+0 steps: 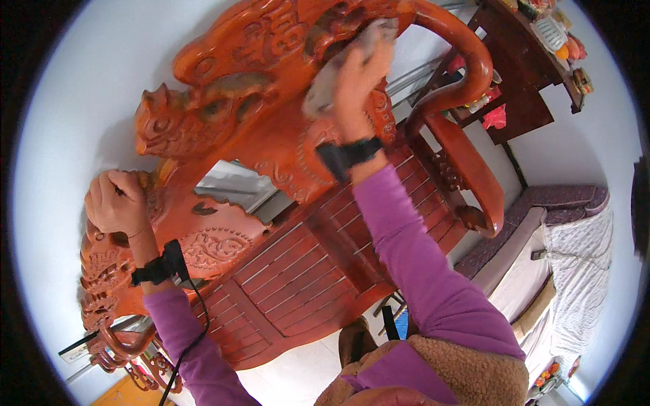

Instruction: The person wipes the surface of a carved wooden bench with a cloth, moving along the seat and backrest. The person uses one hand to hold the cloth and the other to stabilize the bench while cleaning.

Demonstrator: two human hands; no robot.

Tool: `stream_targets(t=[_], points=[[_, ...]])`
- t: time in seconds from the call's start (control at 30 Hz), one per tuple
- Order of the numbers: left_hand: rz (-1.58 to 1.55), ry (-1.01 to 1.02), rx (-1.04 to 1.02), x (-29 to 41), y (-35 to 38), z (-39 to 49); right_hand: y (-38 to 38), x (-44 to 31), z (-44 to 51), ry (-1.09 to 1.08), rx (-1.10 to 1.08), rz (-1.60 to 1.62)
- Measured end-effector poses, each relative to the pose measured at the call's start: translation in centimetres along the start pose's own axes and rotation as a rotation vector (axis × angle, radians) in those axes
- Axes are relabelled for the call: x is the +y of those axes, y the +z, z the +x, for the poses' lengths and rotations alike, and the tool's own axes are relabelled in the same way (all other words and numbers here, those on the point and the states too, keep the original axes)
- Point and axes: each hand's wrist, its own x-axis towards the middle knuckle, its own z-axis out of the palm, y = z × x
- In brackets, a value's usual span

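Observation:
A carved, glossy reddish-brown wooden bench spreads before me, its backrest [244, 132] bearing relief animals and scrollwork. On the upper right of that backrest, my right hand [358, 83] presses a greyish cloth [322, 91] against the carving; hand and cloth are blurred. My left hand [116, 203] is curled over the backrest's top edge at the left, fingertips hidden. Each wrist wears a black strap, and a cable trails from the left one. Below both arms lies the slatted seat [289, 274].
At the right, the bench's curved armrest [475, 167] juts out. Beyond it stand a dark wooden cabinet [523, 66] holding assorted items and a purple-grey sofa [574, 198] with a white cover [579, 284]. A white wall [66, 127] runs behind the backrest.

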Motion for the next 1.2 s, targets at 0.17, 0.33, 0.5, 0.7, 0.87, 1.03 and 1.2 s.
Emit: stream_targets(t=[0.17,0.33,0.5,0.7,0.87,1.03,1.2], points=[[0.030,0.017,0.084,0.6,-0.4,0.6,0.8,-13.2,-14.0,-0.046,-0.384,-0.042],[-0.015,0.018,0.109,0.7,-0.6,1.0,0.7,-16.8,-19.3,-0.144,-0.438,0.026],[0.008,0.019,0.115,0.9,-0.7,0.8,1.9,-9.4,-16.6,0.057,-0.125,-0.106],[0.030,0.032,0.099,0.4,-0.1,0.4,2.2,0.1,-9.2,0.233,0.043,-0.166],[-0.049,0.071,0.004,-1.6,0.7,-0.8,-0.8,8.5,-9.0,0.170,-0.007,-0.269],[-0.243,-0.044,-0.202,-3.5,0.3,-1.6,-5.6,16.8,-11.2,0.149,0.045,-0.303],[-0.117,-0.051,-0.245,-4.1,-0.3,-1.0,-10.7,23.8,-13.1,0.207,0.155,-0.377]])
